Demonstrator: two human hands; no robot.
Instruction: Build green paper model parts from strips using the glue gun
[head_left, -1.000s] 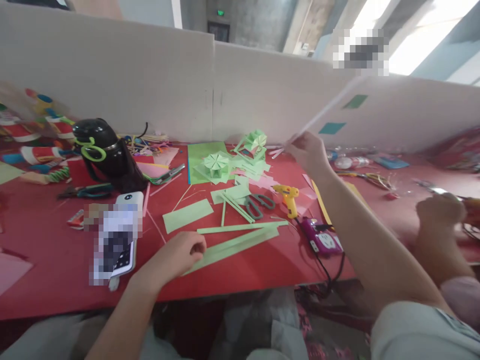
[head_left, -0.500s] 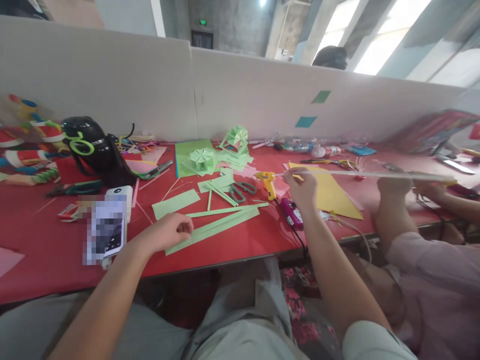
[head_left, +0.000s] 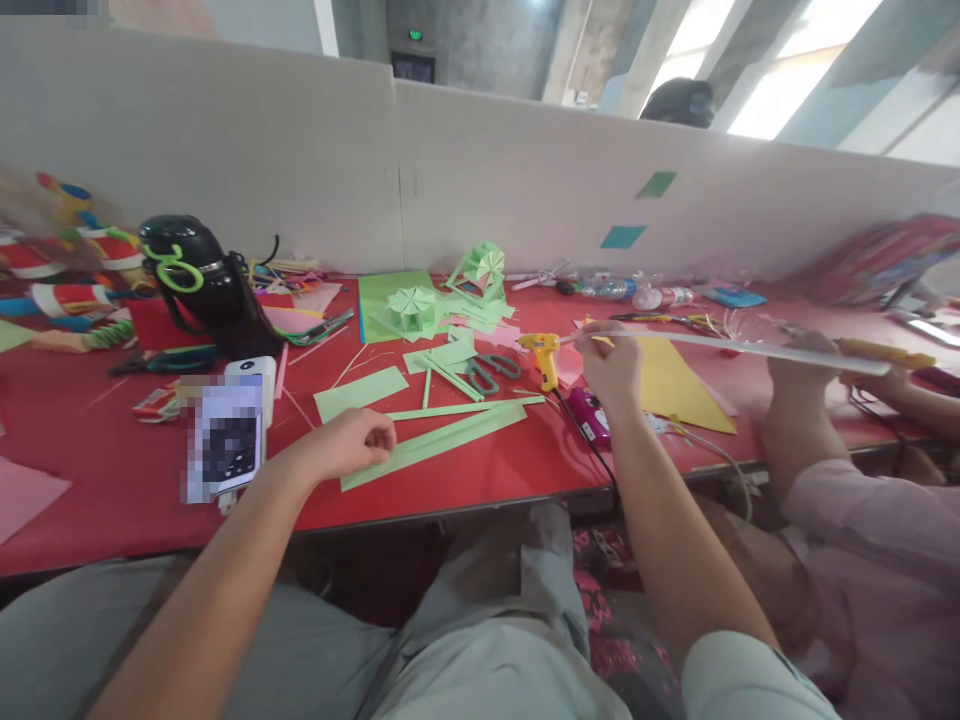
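The long strip (head_left: pixel 442 440) of light green paper lies flat on the red table (head_left: pixel 112 480), running from near the front edge up and to the right. The left hand (head_left: pixel 352 442) rests on its near end, fingers curled and pressing it down rather than pinching it. The right hand (head_left: pixel 611 365) is well apart from the strip, out over the table beside the glue gun (head_left: pixel 541 352), and grips one end of a long pale ruler (head_left: pixel 750 347) held level above the table; its fingers are closed around that end. A co-worker's hand (head_left: pixel 810 350) on the right is at the ruler too, further along it. As for progress, I judge the work partly done: two folded green rosettes (head_left: pixel 411 308) stand finished at the back on a green sheet (head_left: pixel 375 300), with cut scraps about them, while the strip shows no pleats and looks not yet folded or marked. More strips (head_left: pixel 450 410) and a green rectangle (head_left: pixel 360 392) lie uncut beside it. Scissors (head_left: pixel 487 372) lie near, unused, just above the strips. A yellow sheet (head_left: pixel 679 390) lies under the ruler, and a phone (head_left: pixel 225 440) to the left.
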